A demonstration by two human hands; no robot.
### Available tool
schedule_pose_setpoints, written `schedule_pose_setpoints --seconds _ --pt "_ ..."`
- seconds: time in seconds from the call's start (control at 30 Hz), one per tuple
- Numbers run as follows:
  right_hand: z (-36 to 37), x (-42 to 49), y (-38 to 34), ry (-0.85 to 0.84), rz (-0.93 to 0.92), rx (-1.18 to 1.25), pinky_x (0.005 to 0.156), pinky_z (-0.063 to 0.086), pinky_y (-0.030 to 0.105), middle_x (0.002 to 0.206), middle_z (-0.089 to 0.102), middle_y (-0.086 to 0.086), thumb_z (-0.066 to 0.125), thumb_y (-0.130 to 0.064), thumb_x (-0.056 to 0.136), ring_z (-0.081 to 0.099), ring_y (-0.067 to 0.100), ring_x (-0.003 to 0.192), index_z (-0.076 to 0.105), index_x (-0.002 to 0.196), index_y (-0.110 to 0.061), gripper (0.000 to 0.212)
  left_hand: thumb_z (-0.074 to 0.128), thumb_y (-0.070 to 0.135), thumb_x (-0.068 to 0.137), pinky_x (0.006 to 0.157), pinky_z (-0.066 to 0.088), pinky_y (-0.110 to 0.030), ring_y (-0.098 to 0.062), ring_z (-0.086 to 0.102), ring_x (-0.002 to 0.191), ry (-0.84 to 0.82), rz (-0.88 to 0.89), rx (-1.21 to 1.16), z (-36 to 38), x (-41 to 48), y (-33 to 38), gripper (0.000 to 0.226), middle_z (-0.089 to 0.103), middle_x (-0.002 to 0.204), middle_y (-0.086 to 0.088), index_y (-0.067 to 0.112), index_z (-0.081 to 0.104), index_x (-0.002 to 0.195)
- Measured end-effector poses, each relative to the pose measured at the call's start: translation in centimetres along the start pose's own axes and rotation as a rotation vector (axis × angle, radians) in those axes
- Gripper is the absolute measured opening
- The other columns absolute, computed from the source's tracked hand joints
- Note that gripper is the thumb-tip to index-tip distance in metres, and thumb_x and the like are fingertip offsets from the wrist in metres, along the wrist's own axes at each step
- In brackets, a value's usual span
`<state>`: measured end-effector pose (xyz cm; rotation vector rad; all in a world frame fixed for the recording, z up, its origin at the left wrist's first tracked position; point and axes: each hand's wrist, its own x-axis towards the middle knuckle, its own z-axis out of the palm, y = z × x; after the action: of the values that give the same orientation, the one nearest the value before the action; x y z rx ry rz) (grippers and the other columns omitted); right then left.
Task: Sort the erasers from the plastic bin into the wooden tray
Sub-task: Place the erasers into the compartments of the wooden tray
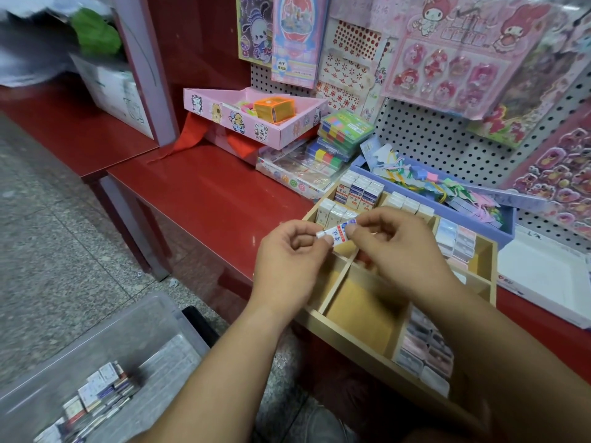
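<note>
Forearms up over the light wooden divided tray (492, 270) on the desk; left hand (287, 254) and right hand (393, 247) fingers clamped on opposite ends of one white-and-blue wrapped eraser (335, 233); long axis left-right, tilted; empty compartment just below; clear plastic bin (128, 318) low left.

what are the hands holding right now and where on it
One small eraser, held over the wooden tray. The left hand pinches its white left end and the right hand pinches its printed right end.
</note>
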<state>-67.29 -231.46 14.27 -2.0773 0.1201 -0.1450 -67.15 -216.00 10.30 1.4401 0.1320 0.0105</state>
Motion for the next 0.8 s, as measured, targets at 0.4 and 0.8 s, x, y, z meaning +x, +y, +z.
schedule_pose_setpoints --seconds 0.4,0.8 --pt "-1.2 9.4 0.3 0.158 -0.090 -0.310 0.066 0.049 0.029 0.079 0.063 -0.007 0.071 -0.019 0.093 0.059 0.008 0.069 0.068 0.097 -0.017 0.005 0.064 0.034 0.092 0.098 0.046 -0.039 -0.019 0.049 0.114 0.105 0.237 0.910 -2.4 0.0 -0.4 0.036 0.055 0.117 0.005 0.025 0.056 0.126" --pt "2.6 14.3 2.6 0.107 -0.191 -0.825 0.079 0.040 0.037 0.114 0.058 0.011 0.070 -0.032 0.094 0.055 0.034 0.110 0.065 0.108 -0.016 0.022 0.054 0.047 0.094 0.102 0.042 -0.039 -0.020 0.046 0.123 0.065 0.123 1.094 -1.4 -0.2 -0.6 0.046 0.048 0.128 0.004 0.027 0.046 0.134"
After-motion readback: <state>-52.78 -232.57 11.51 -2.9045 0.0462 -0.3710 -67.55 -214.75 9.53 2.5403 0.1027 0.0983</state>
